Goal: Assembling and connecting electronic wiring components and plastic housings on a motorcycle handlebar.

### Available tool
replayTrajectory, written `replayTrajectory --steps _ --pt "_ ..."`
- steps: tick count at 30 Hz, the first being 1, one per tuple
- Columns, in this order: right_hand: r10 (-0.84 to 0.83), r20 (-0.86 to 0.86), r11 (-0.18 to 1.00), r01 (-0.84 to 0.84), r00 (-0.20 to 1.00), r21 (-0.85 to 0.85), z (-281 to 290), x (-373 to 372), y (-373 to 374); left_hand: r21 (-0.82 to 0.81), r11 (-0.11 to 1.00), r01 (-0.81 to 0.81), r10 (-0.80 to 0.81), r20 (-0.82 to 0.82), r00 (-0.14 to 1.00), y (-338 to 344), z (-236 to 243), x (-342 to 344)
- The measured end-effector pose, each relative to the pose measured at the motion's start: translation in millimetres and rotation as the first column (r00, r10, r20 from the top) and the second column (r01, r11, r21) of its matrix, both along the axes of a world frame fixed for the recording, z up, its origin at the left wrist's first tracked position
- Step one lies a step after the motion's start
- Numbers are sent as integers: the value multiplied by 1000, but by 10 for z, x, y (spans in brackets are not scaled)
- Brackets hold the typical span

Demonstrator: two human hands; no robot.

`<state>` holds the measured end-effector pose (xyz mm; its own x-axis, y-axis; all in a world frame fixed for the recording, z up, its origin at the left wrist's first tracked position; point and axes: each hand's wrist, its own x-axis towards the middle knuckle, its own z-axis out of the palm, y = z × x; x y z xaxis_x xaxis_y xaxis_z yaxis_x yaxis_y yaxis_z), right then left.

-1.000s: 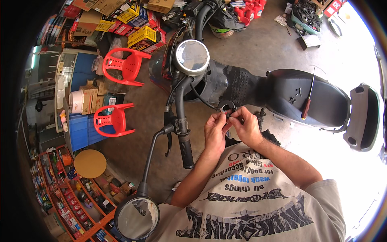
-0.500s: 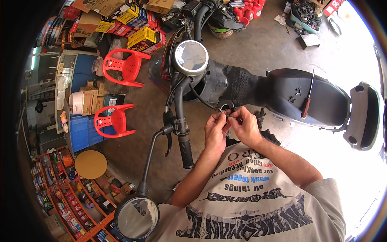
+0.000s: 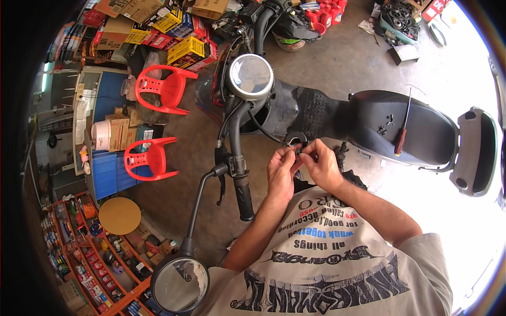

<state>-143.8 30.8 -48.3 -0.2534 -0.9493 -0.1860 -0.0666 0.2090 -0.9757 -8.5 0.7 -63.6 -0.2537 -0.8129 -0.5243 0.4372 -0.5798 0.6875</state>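
Close together in front of my chest, both hands work on a small black part with a ring-shaped opening (image 3: pixel 296 138). It looks like a handlebar switch housing, and a black cable (image 3: pixel 261 128) runs from the handlebar area toward it. My left hand (image 3: pixel 281 171) pinches its near left side, where a bit of red shows. My right hand (image 3: pixel 322 166) has its fingertips closed against the right side. My fingers cover much of the part. Beyond is the scooter's black seat (image 3: pixel 363 113), with a screwdriver (image 3: pixel 401 138) and several small dark pieces (image 3: pixel 383 126) lying on it.
To the left are the handlebar grip (image 3: pixel 243 200) and a round mirror (image 3: pixel 180 284) on its stalk. Two red chairs (image 3: pixel 167 92) stand farther left, near orange shelves (image 3: pixel 113 247). Stacked boxes (image 3: pixel 185 51) and red bottles (image 3: pixel 327 16) lie at the back.
Almost nothing differs. Both hands stay at the black part with only slight finger movement, and the view has shifted a little.
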Motion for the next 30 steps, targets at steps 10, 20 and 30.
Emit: replayTrajectory --steps 10,20,30 --pt "-18 70 1000 17 997 19 -135 18 -7 -45 999 13 -8 112 994 0 -14 28" --pt "14 156 998 -24 988 65 -59 -16 -3 21 1000 12 -14 102 995 0 45 13" --pt "-13 87 1000 11 996 15 23 -22 -23 130 991 19 -16 -24 1000 -21 53 37"
